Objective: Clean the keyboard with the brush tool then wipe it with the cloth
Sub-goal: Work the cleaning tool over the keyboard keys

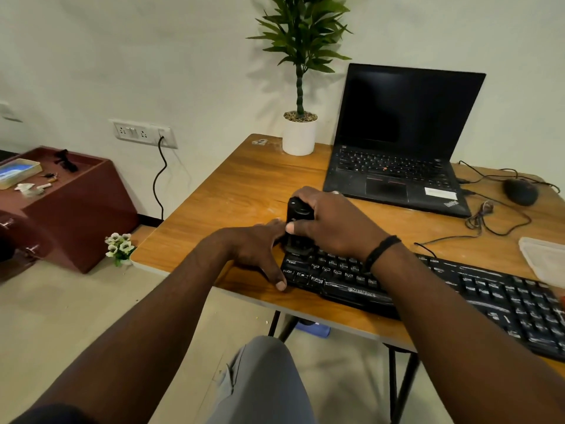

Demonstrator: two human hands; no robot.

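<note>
The right hand (331, 223) wraps around a black brush tool (298, 212), holding it upright on the far-left corner of the black keyboard (428, 289). Just left of it, the left hand (255, 249) lies flat on the wooden table (238, 191), thumb touching the keyboard's left edge. Beyond the right hand sits an open laptop (400, 142); further right, a mouse (520, 191).

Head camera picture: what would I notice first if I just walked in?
First, the two hands at the middle: the right hand grips a black brush tool on the left end of the long black keyboard, and the left hand steadies that end. Behind them an open black laptop and a white-potted green plant stand on the wooden table.
</note>
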